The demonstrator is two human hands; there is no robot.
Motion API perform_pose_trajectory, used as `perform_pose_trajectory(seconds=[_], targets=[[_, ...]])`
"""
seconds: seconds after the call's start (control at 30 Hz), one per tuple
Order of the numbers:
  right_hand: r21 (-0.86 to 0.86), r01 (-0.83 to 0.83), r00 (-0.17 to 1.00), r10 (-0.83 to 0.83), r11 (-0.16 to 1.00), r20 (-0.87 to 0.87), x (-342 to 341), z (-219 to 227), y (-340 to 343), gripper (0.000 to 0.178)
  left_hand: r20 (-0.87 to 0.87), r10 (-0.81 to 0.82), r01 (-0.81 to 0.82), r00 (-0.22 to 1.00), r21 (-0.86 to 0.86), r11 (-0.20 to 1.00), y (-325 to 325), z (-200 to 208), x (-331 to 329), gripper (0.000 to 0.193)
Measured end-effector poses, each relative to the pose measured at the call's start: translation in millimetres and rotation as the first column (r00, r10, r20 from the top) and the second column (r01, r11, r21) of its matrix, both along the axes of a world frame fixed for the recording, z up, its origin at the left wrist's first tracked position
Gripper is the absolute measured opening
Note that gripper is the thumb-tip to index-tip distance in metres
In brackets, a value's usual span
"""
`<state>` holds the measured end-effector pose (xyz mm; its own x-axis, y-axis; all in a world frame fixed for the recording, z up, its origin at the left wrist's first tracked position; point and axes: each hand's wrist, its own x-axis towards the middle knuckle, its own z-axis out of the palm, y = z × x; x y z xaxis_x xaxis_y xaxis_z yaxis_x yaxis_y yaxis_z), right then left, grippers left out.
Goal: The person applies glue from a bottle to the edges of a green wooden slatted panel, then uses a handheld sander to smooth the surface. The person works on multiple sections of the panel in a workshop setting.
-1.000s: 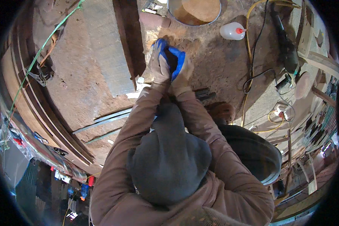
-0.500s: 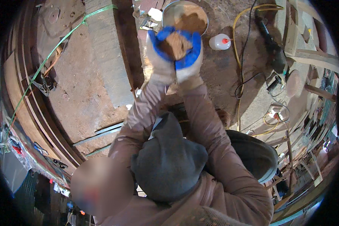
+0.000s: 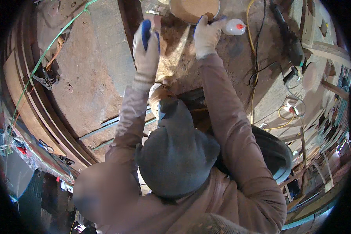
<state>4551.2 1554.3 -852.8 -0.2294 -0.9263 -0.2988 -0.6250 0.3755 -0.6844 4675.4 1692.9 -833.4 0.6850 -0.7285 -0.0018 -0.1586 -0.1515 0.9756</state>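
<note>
My left hand point(image 3: 146, 48), in a pale glove with a blue palm, is raised left of the round basin point(image 3: 195, 8). Its fingers are apart and I see nothing in them. My right hand point(image 3: 208, 36), gloved alike, reaches to the basin's near right rim, thumb and fingers spread. A darker brown patch point(image 3: 210, 16) shows between them; whether it is loose material or shadow I cannot tell. Light brown, grainy material point(image 3: 193, 4) lies in the basin. Close to my right fingers is a whitish plastic bottle point(image 3: 234, 27) with a red cap.
A yellow hose point(image 3: 253, 87) and a black cable run along the right. Beyond them lies a dark, long-bodied power tool point(image 3: 286, 33). A grey board point(image 3: 109, 43) and a green cord point(image 3: 50, 50) are on the left. Timber pieces point(image 3: 327, 56) stand at far right.
My hands were cupped together around a brown clump in front of the basin. They have parted, the left moving left, the right toward the rim. The view has shifted, so the basin sits higher.
</note>
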Motion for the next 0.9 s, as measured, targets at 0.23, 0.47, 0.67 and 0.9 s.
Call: perform_pose_trajectory(seconds=[0.23,0.47,0.67,0.9], targets=[[0.146,0.143,0.888,-0.193,0.979,0.418,-18,-14,53,0.058,0.18,-0.518,0.143,0.836,0.841,0.522,92,-18,-51,0.123],[0.264,-0.149,0.989,0.15,0.953,0.013,-60,6,149,0.029,0.158,-0.368,0.138,0.916,0.738,0.661,67,-31,-51,0.115],[0.133,-0.377,0.899,0.328,0.917,0.289,-47,-37,102,0.029,0.17,-0.33,0.171,0.929,0.592,0.787,42,-53,-29,0.114],[0.217,-0.821,0.519,0.848,0.529,-0.105,-37,-1,39,0.057,0.223,-0.533,0.191,0.816,0.766,0.613,28,-31,-2,0.125]])
